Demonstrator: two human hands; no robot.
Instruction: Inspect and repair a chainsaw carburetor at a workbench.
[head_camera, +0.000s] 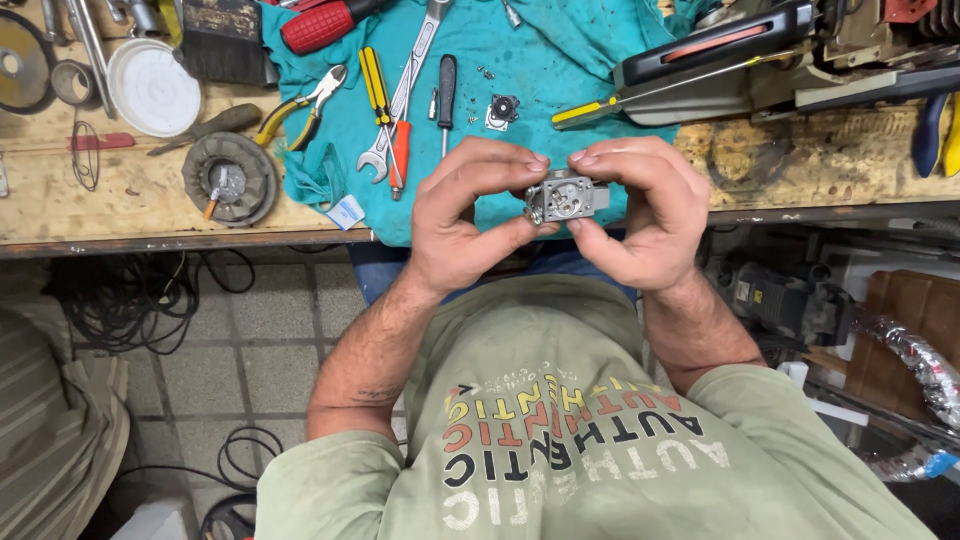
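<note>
Grey metal, small and blocky, the carburettor body (565, 196) sits pinched between your two hands, held in the air just off the near edge of the tabletop (120, 205). Your left hand (465, 215) closes on its left side, thumb under and fingers (520, 162) curled over the top. Your right hand (640, 210) grips the right side the same way, its fingertips meeting the left ones above the part.

Beyond the carburettor body a teal cloth (520, 70) covers the tabletop. On the cloth, just past your left hand, lie a spanner (400, 100), a yellow-handled screwdriver (377, 88) and a black-handled screwdriver (446, 95); a small square gasket plate (503, 112) rests close behind the part. Yellow-handled pliers (300, 112) lie at the cloth's left edge, and farther left sits a round grey ribbed part (232, 178). To the right of the cloth is a chainsaw (760, 60).
</note>
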